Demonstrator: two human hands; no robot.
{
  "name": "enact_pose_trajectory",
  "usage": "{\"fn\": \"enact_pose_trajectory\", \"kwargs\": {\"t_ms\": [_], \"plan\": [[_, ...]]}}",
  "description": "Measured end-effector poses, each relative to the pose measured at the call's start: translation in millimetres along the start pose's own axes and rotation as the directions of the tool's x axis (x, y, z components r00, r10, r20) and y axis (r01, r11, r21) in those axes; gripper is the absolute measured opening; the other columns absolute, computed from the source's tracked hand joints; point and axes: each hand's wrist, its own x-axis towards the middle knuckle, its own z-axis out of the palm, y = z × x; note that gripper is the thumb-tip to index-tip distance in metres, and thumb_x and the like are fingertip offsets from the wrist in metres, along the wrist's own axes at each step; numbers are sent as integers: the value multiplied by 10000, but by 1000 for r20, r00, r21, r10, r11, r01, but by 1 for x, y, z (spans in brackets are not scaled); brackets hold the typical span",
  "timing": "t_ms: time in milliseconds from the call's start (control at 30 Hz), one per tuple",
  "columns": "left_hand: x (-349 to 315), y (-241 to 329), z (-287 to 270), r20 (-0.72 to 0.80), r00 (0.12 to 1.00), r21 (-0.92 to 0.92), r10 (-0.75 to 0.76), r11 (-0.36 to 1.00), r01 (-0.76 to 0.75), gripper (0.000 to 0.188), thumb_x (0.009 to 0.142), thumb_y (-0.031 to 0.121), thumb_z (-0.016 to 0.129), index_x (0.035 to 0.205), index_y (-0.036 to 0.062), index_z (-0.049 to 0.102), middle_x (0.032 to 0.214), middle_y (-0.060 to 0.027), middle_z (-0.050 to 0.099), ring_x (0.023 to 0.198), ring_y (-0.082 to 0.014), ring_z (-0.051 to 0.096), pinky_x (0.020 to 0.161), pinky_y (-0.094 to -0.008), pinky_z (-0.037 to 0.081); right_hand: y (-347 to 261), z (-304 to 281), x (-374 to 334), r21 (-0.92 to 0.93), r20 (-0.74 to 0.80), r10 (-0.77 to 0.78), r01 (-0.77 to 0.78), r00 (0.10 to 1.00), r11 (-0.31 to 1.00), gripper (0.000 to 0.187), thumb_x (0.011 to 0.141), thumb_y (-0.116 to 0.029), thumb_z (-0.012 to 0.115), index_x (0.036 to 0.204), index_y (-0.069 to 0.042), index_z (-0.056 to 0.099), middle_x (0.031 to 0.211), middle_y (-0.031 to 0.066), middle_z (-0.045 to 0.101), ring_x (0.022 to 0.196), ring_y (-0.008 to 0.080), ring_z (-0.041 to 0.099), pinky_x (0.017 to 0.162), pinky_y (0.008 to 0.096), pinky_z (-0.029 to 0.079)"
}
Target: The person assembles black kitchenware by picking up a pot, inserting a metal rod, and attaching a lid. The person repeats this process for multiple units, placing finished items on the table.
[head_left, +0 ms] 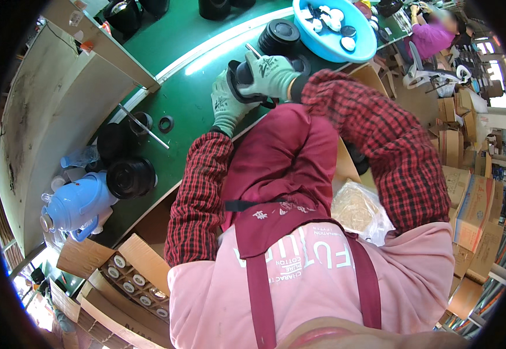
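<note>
Both my hands wear pale green gloves and are closed around a black curved plastic piece (234, 81) with a rim and an open loop. They meet over the green tabletop (195, 96), just beyond my knees. My left hand (227, 106) grips the piece from its left side. Coming over it from the right, my right hand (271, 77) has its fingers bent onto the piece. A thin metal rod (253, 50) sticks out beyond the right fingers; its other end is hidden. Behind the right hand sits a stack of round black lids (279, 37).
A blue basin (346, 46) holds white and black parts. At left are a light blue thermos jug (78, 203), black round parts (131, 177), a tape roll (166, 123) and a metal rod (151, 132). An open carton (99, 291) stands lower left. Another person (430, 41) sits far right.
</note>
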Motion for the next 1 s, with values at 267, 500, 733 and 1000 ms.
{"fn": "enact_pose_trajectory", "kwargs": {"t_ms": [267, 500, 733, 1000], "plan": [[-4, 2, -5, 94, 996, -55, -4, 998, 9, 1141, 512, 447, 967, 1425, 54, 407, 1296, -186, 501, 1231, -393, 486, 1055, -504, 408, 15, -14, 3, -441, 115, -402, 410, 908, 798, 891, 774, -631, 733, 1438, -84, 500, 1065, 193, 691, 994, 322, 708, 786, 385, 553], [-21, 2, 10, -76, 997, -115, 12, 993, -21, 1210, 543, 398, 963, 1488, -11, 327, 1357, -228, 475, 1258, -438, 465, 1069, -523, 393, -5, 20, -7, 14, -56, 139, -139, 989, 990, 943, 768, -709, 672, 1356, 6, 495, 1025, 224, 746, 947, 341, 738, 867, 419, 538], [-12, -11, 4, 77, 995, -45, 69, 997, -66, 1227, 560, 399, 952, 1512, -17, 299, 1380, -235, 471, 1283, -443, 458, 1086, -519, 389, 0, 47, -23, 29, -245, 153, -150, 957, 988, 920, 747, -745, 680, 1323, -42, 537, 1063, 193, 666, 955, 320, 668, 818, 466, 518], [-3, -19, -60, 330, 932, -40, 151, 989, -146, 1205, 659, 312, 898, 1606, 41, 204, 1556, -250, 332, 1413, -444, 367, 1167, -515, 332, 22, 80, -65, 661, -435, 282, 91, 855, 745, 901, 775, -585, 781, 1380, 9, 477, 1254, 243, 558, 1188, 408, 559, 1028, 453, 449]]}}
